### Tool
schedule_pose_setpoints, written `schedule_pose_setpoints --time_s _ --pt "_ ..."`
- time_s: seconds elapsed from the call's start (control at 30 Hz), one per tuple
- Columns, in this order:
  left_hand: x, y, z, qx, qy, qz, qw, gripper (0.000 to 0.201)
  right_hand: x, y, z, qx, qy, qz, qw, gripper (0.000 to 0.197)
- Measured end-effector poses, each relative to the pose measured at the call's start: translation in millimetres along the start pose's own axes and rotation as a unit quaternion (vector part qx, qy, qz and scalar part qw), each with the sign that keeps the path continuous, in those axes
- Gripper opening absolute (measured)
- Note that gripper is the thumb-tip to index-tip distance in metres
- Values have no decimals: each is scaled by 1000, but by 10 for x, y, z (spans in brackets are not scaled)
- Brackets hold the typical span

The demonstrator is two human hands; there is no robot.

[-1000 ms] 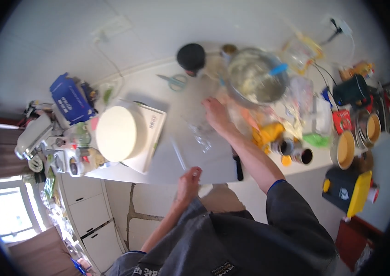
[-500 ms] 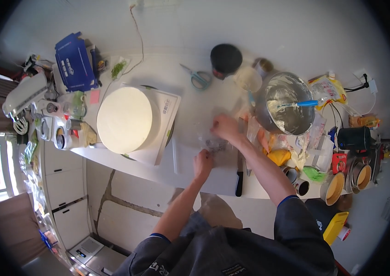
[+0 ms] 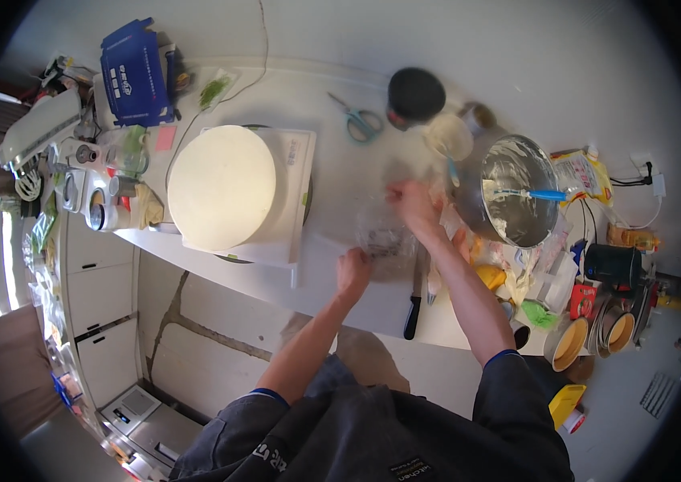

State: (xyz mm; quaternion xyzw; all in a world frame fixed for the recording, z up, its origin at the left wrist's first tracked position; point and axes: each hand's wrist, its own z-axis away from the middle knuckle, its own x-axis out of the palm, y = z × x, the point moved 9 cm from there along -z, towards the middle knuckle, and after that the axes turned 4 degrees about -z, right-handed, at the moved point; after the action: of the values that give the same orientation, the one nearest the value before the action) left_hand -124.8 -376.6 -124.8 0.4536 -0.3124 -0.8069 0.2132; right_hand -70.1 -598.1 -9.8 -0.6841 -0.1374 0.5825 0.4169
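Observation:
A crumpled piece of clear plastic, which looks like a bag (image 3: 381,234), lies spread over the worktop between my two hands. My left hand (image 3: 353,273) pinches its near left side with curled fingers. At the far right side, my right hand (image 3: 414,202) is closed on another part of the plastic. To the left stands a round, smooth, cream-white cake (image 3: 222,186) on a white board (image 3: 296,161). A long knife (image 3: 412,317) with a black handle lies just right of the plastic, partly behind my right forearm.
Right of my hands stands a metal bowl (image 3: 501,221) smeared with cream, a blue-handled spatula (image 3: 545,194) inside. Scissors (image 3: 363,125), a black pot (image 3: 415,95) and a pale cup (image 3: 448,135) stand farther back. Round cake tins (image 3: 571,344) crowd the right edge; a stand mixer (image 3: 43,132) is far left.
My view has shifted a little. The plastic appears more spread out between my hands, and my right hand is slightly farther from the left.

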Motion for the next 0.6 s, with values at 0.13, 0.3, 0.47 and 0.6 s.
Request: schedule_pose_setpoints --time_s 0.13,0.3,0.47,0.6 --pt "3 6 33 -74 -65 -13 995 16 393 83 127 6 -104 120 987 32" --pt "-31 77 45 -70 -81 -13 994 15 521 38 152 18 -163 123 979 33" --pt "-18 162 6 -59 -81 -18 995 13 547 197 346 43 -178 198 963 43" --pt "-59 98 21 -60 -72 -19 995 13 392 -125 365 66 -201 195 958 41"
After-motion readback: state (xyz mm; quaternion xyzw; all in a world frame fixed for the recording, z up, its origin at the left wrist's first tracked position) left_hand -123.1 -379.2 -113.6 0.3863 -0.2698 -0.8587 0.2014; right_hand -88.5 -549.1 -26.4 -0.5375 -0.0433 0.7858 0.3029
